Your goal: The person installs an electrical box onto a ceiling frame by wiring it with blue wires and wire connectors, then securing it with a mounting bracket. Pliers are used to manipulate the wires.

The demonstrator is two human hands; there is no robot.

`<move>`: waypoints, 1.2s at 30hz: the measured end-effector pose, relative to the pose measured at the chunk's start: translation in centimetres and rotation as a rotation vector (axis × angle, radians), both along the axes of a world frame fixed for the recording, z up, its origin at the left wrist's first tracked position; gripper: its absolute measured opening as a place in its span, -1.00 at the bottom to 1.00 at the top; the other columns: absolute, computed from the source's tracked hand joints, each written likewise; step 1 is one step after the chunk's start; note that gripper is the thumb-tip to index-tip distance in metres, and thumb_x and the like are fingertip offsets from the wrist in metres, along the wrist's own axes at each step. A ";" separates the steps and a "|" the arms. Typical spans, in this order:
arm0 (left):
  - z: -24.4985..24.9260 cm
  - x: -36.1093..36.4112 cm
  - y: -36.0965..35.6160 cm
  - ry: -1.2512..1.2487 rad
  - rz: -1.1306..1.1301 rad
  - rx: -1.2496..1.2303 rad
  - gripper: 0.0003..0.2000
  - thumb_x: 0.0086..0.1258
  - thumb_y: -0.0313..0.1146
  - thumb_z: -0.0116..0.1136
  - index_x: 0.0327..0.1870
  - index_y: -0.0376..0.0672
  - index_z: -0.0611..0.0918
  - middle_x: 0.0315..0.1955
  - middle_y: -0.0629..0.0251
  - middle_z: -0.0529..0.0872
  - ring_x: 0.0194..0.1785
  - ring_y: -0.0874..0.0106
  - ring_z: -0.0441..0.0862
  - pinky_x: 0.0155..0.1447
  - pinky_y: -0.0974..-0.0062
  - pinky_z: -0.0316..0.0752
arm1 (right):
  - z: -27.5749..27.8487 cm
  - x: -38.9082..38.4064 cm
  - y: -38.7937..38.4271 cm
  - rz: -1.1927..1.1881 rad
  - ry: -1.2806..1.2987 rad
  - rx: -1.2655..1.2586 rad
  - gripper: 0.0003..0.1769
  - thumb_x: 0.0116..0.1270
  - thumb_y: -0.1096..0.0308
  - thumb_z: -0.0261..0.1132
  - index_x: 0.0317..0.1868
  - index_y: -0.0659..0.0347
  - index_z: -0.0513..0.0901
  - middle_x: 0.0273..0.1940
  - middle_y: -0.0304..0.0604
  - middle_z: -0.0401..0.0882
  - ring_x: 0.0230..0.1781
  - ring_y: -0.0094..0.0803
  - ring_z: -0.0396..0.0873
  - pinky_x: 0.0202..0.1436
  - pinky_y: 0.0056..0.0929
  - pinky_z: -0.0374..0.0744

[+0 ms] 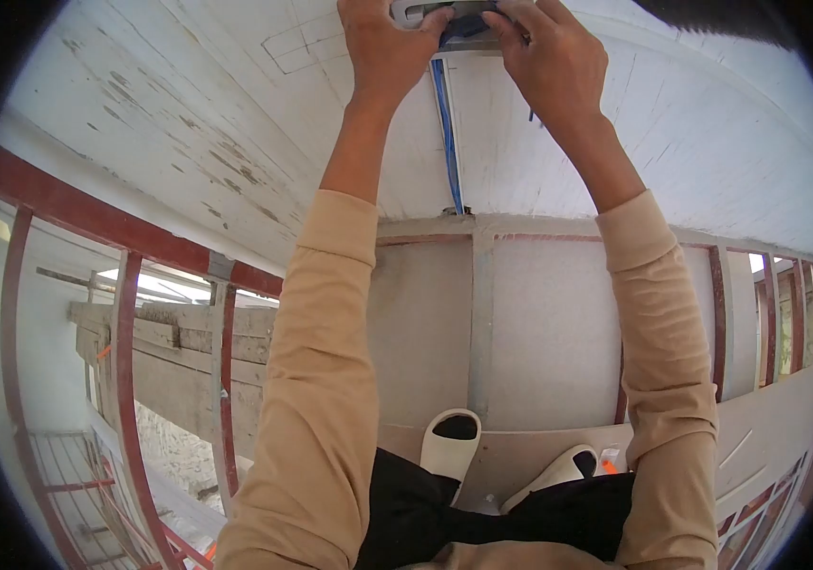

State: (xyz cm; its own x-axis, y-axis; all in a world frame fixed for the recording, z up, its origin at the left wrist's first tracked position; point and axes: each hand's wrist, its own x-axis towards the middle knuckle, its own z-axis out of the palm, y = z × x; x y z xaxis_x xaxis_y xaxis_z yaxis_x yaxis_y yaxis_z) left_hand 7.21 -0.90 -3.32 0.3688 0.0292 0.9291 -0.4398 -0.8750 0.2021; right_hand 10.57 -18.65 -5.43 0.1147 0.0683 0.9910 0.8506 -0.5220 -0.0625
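At the top edge of the view both hands are raised to a white plank wall (207,114). My left hand (385,46) is closed at the left side of a grey rectangular frame (475,46), its thumb over the opening. On the other side, my right hand (555,49) pinches at dark blue material, possibly wires, inside that opening. The frame's upper part is cut off and the fingertips are partly hidden. Below it, a blue cable (447,123) runs down a narrow slot in the wall to a small hole.
Pencil lines mark a rectangle (304,45) on the wall at left. A red-brown beam (93,214) and posts frame openings at the left. Two light slip-on shoes (451,454) rest on a board (511,441) below.
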 end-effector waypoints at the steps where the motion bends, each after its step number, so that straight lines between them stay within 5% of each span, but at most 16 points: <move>1: -0.1 0.0 0.1 -0.004 -0.006 0.005 -0.64 0.08 -0.48 0.52 -0.07 -0.17 0.67 -0.04 0.15 0.63 0.12 0.13 0.51 0.27 0.18 0.37 | 0.1 0.2 0.2 -0.005 -0.002 0.010 -0.81 0.29 0.44 0.41 -0.07 0.18 0.76 -0.25 -0.12 0.72 -0.34 -0.26 0.67 -0.26 -0.33 0.60; 7: -0.2 -0.6 1.2 0.020 -0.154 0.005 -0.61 0.11 -0.39 0.54 -0.03 -0.17 0.67 0.00 0.12 0.63 0.16 0.12 0.51 0.26 0.14 0.40 | 0.4 0.6 1.5 -0.021 0.005 0.074 -0.81 0.28 0.44 0.42 -0.09 0.18 0.77 -0.24 -0.12 0.73 -0.34 -0.26 0.68 -0.27 -0.33 0.61; 18: 0.8 -0.6 -2.4 0.088 0.142 -0.119 -0.61 0.00 -0.56 0.53 -0.15 -0.16 0.59 -0.08 0.13 0.56 0.12 0.08 0.46 0.23 0.09 0.30 | -2.2 -0.4 0.7 -0.050 0.036 0.226 -0.81 0.25 0.44 0.45 -0.11 0.18 0.79 -0.24 -0.12 0.73 -0.34 -0.24 0.70 -0.28 -0.33 0.62; 25: 0.1 -0.2 -2.3 -0.050 0.101 -0.061 -0.53 -0.05 -0.58 0.54 -0.16 -0.11 0.48 -0.09 0.18 0.49 0.14 0.11 0.43 0.23 0.06 0.24 | -3.4 -3.4 0.5 -0.024 0.314 0.170 -0.89 0.25 0.48 0.43 -0.22 0.31 0.78 -0.39 -0.01 0.72 -0.46 -0.20 0.71 -0.38 -0.33 0.63; 28: 0.0 0.0 -1.5 -0.097 0.101 0.053 -0.68 0.17 -0.50 0.43 -0.13 -0.15 0.52 -0.08 0.12 0.54 0.09 0.11 0.47 0.17 0.09 0.29 | -3.6 -3.9 2.4 0.082 0.438 0.339 -0.86 0.29 0.46 0.39 -0.24 0.39 0.77 -0.43 0.02 0.72 -0.53 -0.24 0.69 -0.39 -0.35 0.61; 31: -1.2 1.6 -0.2 -0.298 0.007 0.133 -0.72 0.11 -0.36 0.53 -0.12 0.10 0.80 -0.02 0.44 0.63 0.06 0.31 0.46 0.18 0.23 0.29 | -4.0 -3.9 3.6 0.264 0.692 0.563 -0.82 0.32 0.43 0.37 -0.25 0.42 0.76 -0.47 -0.01 0.73 -0.56 -0.33 0.68 -0.41 -0.40 0.59; 36: -2.0 1.7 0.5 -0.423 0.066 0.313 -0.76 0.14 -0.28 0.55 -0.15 0.17 0.83 0.09 0.46 0.64 0.16 0.36 0.46 0.23 0.28 0.25 | -3.1 -4.2 3.4 0.437 0.880 0.730 -0.76 0.36 0.34 0.37 -0.28 0.42 0.77 -0.50 -0.08 0.73 -0.56 -0.43 0.65 -0.39 -0.46 0.57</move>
